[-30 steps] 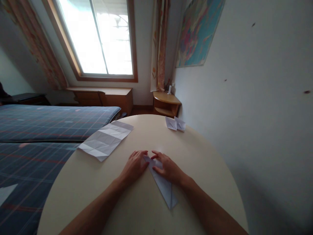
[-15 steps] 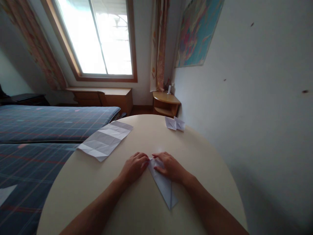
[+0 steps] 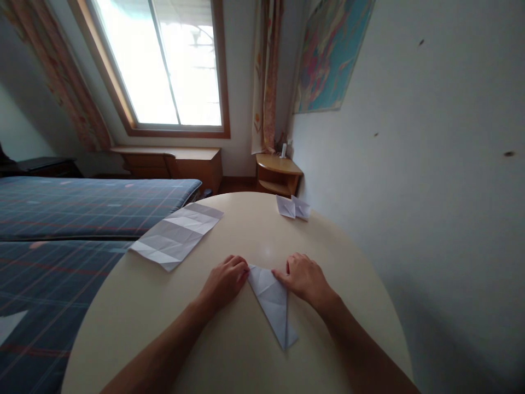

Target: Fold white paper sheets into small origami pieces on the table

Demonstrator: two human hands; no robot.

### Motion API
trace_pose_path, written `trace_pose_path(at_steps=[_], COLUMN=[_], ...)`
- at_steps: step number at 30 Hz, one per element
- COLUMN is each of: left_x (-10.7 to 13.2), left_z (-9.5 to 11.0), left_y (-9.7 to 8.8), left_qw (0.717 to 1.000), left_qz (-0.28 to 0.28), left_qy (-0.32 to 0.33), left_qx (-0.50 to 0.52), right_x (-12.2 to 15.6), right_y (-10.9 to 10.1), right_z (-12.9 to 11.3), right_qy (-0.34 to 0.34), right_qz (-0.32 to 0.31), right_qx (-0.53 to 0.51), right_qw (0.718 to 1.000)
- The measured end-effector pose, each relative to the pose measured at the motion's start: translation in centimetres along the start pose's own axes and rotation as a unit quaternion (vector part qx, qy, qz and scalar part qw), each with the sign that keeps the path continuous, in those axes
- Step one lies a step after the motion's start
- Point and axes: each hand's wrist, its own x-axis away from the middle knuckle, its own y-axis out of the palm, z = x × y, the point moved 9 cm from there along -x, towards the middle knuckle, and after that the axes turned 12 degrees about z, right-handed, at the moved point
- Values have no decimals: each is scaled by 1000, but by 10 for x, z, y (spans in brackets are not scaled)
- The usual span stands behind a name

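A white sheet of paper folded into a long, pointed shape (image 3: 269, 298) lies on the table in front of me, its narrow tip towards me. My left hand (image 3: 228, 280) is closed, its fingertips pinching the paper's upper left corner. At the upper right edge of the same paper is my right hand (image 3: 302, 277). Its thumb touches the paper there, and the other fingers are curled in beside it. Creases cross the paper's face, and a small flap sticks out near the tip.
The round cream table (image 3: 221, 350) holds a creased, unfolded white sheet (image 3: 176, 235) at the left and two small folded paper pieces (image 3: 292, 208) at the far edge. A plaid-covered bed (image 3: 82, 208) adjoins on the left; a white wall (image 3: 435, 219) stands at the right.
My right hand has moved right along the paper, from over its top to its right edge, uncovering the creased face. My left hand stays at the left corner.
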Motion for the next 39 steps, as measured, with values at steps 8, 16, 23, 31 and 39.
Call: trace_pose_path(at_steps=[8, 16, 23, 31, 39], left_x=[-2, 7, 10, 7, 5], left_z=[4, 22, 32, -2, -14], left_y=[2, 1, -2, -12, -16], left_qw=[999, 994, 990, 969, 960], left_qz=[-38, -93, -79, -50, -31], left_qy=[-21, -29, -42, -142, -163], left_qx=[9, -50, -110, -197, -224], right_x=[3, 3, -5, -9, -8], right_y=[5, 6, 0, 12, 7], right_z=[9, 9, 5, -7, -14], right_qy=[47, 77, 69, 45, -42], right_qz=[-42, -56, -18, -31, 8], right_qx=[11, -44, -206, -383, -252], right_qw=[998, 994, 976, 922, 967])
